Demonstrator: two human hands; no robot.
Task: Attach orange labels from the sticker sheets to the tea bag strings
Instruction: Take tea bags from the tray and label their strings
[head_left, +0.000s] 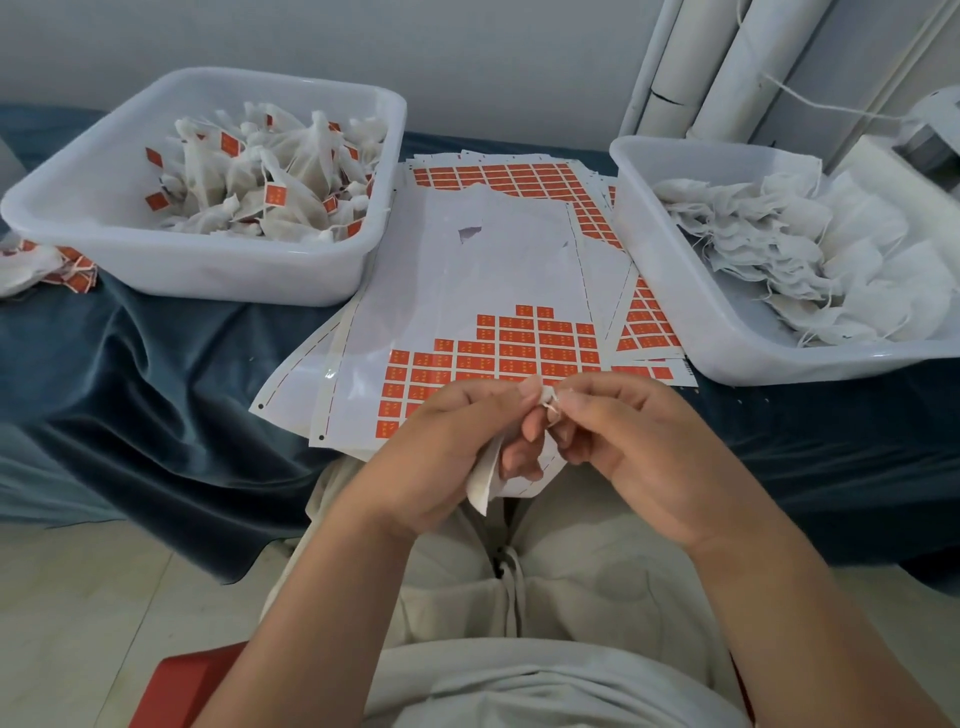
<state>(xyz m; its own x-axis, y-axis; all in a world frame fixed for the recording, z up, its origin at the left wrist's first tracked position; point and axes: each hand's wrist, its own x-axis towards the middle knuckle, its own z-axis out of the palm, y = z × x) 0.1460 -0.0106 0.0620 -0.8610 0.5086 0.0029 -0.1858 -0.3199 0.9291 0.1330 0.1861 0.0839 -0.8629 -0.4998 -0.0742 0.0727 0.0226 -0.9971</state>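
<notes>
My left hand (441, 452) grips a white tea bag (485, 480) that hangs below its palm, just in front of the table's near edge. My right hand (618, 431) pinches the bag's knotted string (550, 402) at its top, fingertips touching those of the left hand. Behind the hands lies a sticker sheet (498, 291) with rows of orange labels (519, 343) on its near part and a bare upper part. Whether a label is on the string is hidden by my fingers.
A white tub (208, 265) at the back left holds labelled tea bags (270, 176). A white tub (675, 291) at the right holds unlabelled bags (810, 244). More sticker sheets (519, 176) lie between them on the blue cloth (156, 374). White pipes (727, 67) stand behind.
</notes>
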